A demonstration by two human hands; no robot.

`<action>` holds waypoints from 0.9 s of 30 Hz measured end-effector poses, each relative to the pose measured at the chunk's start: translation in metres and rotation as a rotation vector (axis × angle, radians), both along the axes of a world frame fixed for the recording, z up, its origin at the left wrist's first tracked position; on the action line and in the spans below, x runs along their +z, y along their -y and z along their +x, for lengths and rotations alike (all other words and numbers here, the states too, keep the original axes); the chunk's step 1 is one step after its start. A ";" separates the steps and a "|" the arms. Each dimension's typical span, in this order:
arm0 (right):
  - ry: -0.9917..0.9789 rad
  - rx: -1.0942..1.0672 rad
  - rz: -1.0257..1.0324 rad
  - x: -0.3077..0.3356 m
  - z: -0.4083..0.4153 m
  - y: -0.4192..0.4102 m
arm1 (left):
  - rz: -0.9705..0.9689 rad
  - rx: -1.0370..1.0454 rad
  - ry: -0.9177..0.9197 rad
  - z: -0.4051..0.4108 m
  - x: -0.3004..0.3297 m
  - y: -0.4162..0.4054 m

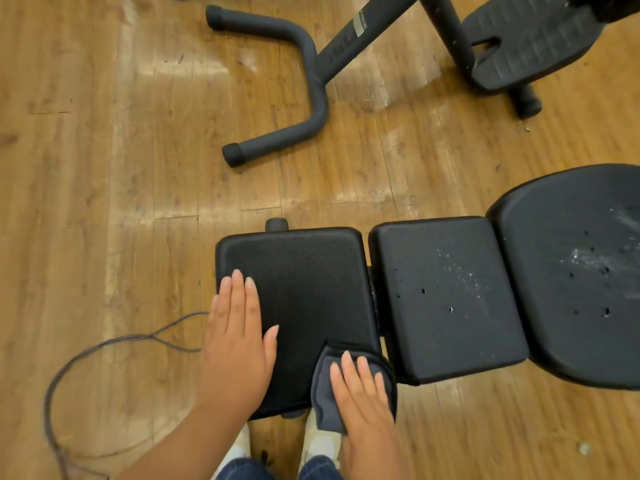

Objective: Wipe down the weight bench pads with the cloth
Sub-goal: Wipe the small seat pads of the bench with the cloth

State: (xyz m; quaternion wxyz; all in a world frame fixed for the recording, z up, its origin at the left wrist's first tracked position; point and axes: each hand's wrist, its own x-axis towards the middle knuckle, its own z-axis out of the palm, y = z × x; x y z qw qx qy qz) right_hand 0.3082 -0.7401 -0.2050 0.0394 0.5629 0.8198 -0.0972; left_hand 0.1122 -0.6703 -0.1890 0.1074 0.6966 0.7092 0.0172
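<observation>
From the head view, the weight bench lay low across the right half of the scene, made of three black pads in a row: a left pad (304, 289), a middle pad (446, 299) just beside it with a narrow gap between, and a large rounded pad (581, 278) at the right, cut off by the frame edge. The left hand (239, 344) lay flat with straight fingers on the left pad's left edge, its little finger overhanging the side. The right hand (363, 393) pressed with straight, slightly spread fingers on a dark grey cloth (325, 393), which sat on the near right corner of the left pad and hung over its near edge. The far half of that pad was bare, with free room toward a small black knob (276, 224) at its far edge. White specks dotted the middle pad and whitish smears marked the rounded pad; both showed small holes. The floor (104, 168) was glossy wood planks with pale glare patches. A thin cable (104, 344) looped on the floor to the left, near the left hand. Well beyond the bench stood a bent black tube frame (304, 98) with capped ends, and a ribbed black plate (530, 43) at far right. Pale shoes (242, 445) and blue trouser legs showed at the near edge.
</observation>
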 end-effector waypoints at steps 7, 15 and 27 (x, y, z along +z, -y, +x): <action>-0.196 -0.462 -0.016 0.013 -0.040 -0.078 | -0.026 0.014 -0.001 0.001 0.003 0.001; -0.281 -0.546 -0.004 0.027 -0.056 -0.168 | -0.042 0.038 0.005 0.001 0.001 0.002; -0.252 -0.175 -0.108 0.042 -0.117 -0.179 | -0.025 0.043 0.066 0.001 -0.001 0.001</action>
